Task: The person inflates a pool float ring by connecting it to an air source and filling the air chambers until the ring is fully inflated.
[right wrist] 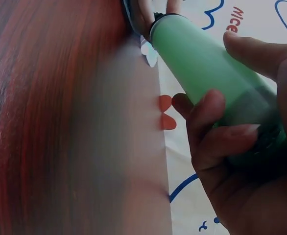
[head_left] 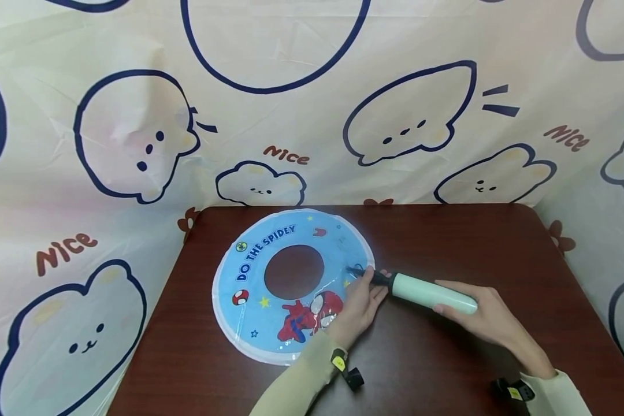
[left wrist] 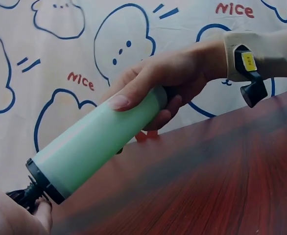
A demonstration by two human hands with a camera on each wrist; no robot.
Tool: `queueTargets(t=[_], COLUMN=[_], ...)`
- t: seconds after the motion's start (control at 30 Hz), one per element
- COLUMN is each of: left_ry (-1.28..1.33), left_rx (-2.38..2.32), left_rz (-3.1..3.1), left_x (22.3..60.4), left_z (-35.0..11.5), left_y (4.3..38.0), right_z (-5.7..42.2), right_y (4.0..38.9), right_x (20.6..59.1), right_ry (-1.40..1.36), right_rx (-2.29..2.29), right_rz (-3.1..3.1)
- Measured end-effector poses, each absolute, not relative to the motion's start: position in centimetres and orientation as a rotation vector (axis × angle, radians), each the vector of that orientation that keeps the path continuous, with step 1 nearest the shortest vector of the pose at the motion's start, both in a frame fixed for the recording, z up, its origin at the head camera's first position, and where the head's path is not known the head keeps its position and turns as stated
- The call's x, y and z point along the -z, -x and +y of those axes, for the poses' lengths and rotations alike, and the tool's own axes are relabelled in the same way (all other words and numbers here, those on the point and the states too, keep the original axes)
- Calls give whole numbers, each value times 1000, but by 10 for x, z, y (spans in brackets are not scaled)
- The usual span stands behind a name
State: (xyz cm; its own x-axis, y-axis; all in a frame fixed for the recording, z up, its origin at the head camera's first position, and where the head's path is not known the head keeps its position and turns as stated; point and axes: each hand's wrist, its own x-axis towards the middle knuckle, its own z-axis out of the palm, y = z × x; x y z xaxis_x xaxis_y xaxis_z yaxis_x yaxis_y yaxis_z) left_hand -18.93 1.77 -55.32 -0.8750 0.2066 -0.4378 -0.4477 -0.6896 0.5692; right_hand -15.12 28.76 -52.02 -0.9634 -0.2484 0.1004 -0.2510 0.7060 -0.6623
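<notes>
A blue round swim ring (head_left: 249, 323) with a white rim, cartoon figure and lettering lies on the table. A mint-green hand air pump (head_left: 429, 293) with a black nozzle end points at the ring's right edge. My left hand (head_left: 357, 309) reaches over that edge and pinches the black nozzle part, its fingers partly covering the valve area. Around the pump's other end curls my right hand (head_left: 486, 312), thumb along one side and fingers along the other. The right wrist view shows this grip on the green barrel (right wrist: 202, 58) up close.
The dark brown wooden table (head_left: 421, 358) carries the ring. Behind and beside it hangs a pale cloth (head_left: 322, 115) with blue cartoon outlines and the word "Nice". Each wrist wears a black strapped device, such as the one on the left wrist (head_left: 347, 370).
</notes>
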Motion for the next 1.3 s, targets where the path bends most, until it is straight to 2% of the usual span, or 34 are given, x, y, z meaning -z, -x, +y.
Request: queueTargets(t=[1.3], left_ry=[570], left_rx=[-2632], left_rz=[915], left_x=[559], left_z=[17], left_y=[188], right_z=[331], right_y=[103], right_x=[470], right_ry=[-322], right_rx=[-976], right_rz=[-2892])
